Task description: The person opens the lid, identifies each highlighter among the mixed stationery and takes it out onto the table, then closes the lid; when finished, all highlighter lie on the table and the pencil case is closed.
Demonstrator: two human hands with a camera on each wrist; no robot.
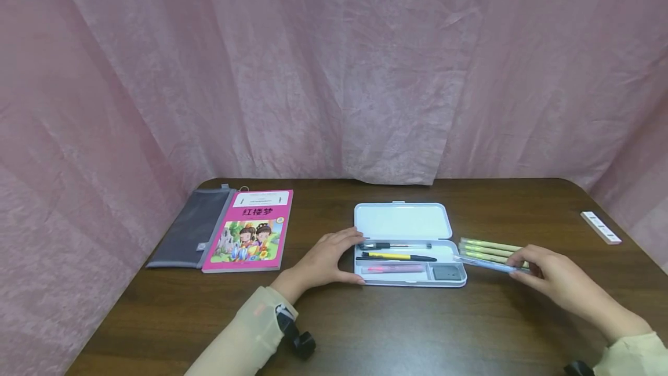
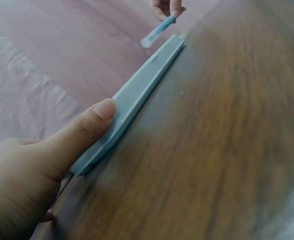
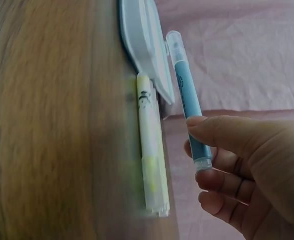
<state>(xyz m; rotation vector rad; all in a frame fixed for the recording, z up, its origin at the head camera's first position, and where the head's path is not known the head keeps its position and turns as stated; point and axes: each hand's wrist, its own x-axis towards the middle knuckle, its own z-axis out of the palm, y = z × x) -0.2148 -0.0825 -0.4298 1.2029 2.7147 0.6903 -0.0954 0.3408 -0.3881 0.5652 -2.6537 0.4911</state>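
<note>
An open white pencil case [image 1: 403, 220] lies on the table with its lid folded back. My left hand [image 1: 322, 261] holds its left end, the thumb on the front side and the fingers by the back. Inside lie a black pen [image 1: 383, 246], a yellow-and-black pen [image 1: 391, 256], a pink pen [image 1: 394, 269] and a grey block [image 1: 446, 273] in the right front compartment. My right hand [image 1: 555, 274] pinches a blue highlighter with a clear end [image 3: 188, 90] above the table, off the case's right end. Several light green pens [image 1: 493, 245] lie just behind it.
At the left, a pink book [image 1: 253, 242] rests partly on a dark grey zip pouch [image 1: 190, 228]. Near the right table edge lies a small white box [image 1: 600, 227]. A pink curtain [image 1: 334, 74] hangs behind the wooden table [image 1: 417, 329].
</note>
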